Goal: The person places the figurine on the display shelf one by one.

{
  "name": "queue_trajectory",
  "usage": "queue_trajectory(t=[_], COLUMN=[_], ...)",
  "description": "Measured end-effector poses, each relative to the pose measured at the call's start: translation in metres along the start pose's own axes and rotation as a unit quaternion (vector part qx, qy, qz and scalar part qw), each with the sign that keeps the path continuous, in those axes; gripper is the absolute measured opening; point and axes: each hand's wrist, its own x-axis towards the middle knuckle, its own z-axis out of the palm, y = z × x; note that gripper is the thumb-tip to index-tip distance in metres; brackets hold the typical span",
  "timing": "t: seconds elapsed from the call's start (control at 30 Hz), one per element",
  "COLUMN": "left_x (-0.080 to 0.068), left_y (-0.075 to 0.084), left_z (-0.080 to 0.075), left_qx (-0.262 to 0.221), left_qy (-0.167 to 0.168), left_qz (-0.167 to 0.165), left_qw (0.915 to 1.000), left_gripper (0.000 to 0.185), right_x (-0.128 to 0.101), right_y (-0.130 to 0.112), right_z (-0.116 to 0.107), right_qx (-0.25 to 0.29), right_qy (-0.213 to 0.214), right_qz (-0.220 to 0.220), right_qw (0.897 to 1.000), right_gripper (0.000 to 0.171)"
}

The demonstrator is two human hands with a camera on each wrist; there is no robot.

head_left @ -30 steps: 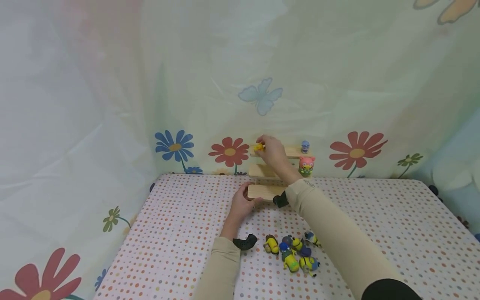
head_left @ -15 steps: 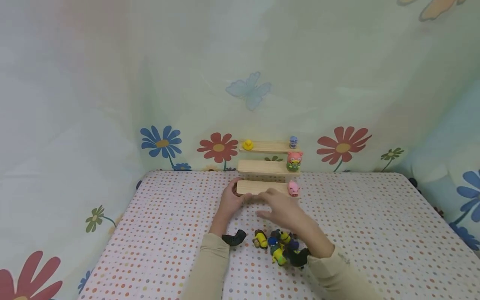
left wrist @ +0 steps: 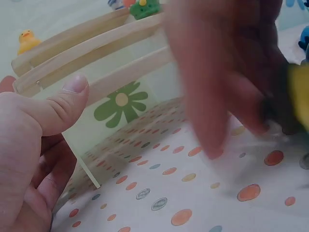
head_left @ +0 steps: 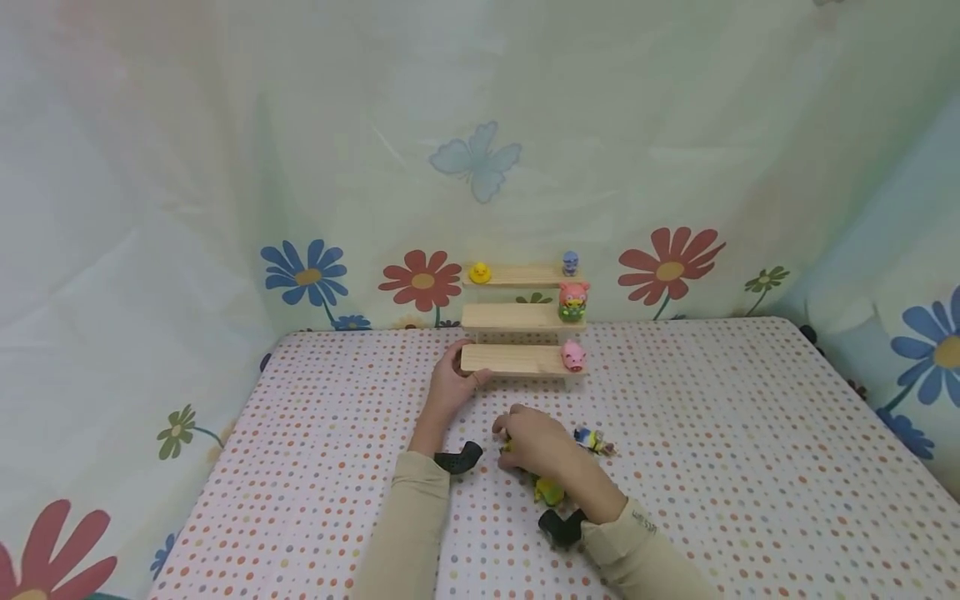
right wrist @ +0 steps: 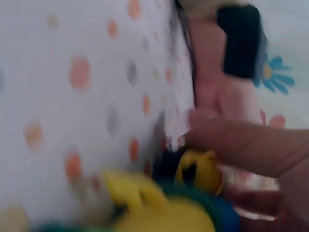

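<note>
In the head view my left hand (head_left: 448, 390) grips the left end of a small three-tier wooden shelf (head_left: 506, 358), its thumb (left wrist: 67, 104) on the front edge of the lowest board. My right hand (head_left: 536, 437) is low over a group of toy figures, its fingers curled round a small yellow toy figure (head_left: 507, 447). In the right wrist view that yellow and dark figure (right wrist: 200, 171) sits at the fingertips, blurred. A yellow-green figure (head_left: 549, 492) shows below the hand, and a blue and yellow figure (head_left: 591, 439) lies to its right. The other figures are hidden by the hand.
On the shelf stand a yellow duck (head_left: 479, 272) and a small blue figure (head_left: 570, 263) on top, a pink and green figure (head_left: 573, 302) on the middle board, and a pink pig (head_left: 573, 355) on the lowest. A dotted cloth (head_left: 337, 467) covers the table, against a flowered backdrop (head_left: 360, 150).
My right hand has let go of the duck on the top board and come down to the figures in front. My left hand stays on the shelf. The head view has shifted slightly.
</note>
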Motion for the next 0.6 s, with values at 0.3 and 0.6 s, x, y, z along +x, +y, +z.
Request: queue_trajectory(t=[0.3,0.6], left_x=[0.004,-0.002], left_y=[0.005,0.004], left_z=[0.001,0.0], left_qx=[0.001,0.001], left_qy=[0.007,0.007], left_qz=[0.015,0.006], left_qw=[0.9999,1.0], left_gripper=[0.076,0.08], right_x=[0.008,0.008], right_y=[0.023,0.03], right_z=[-0.031,-0.031], right_qx=[0.215,0.518], right_qy=[0.189,0.158], right_qz=[0.041,0.116], right_qw=[0.957,0.833], right_gripper=[0.02,0.046])
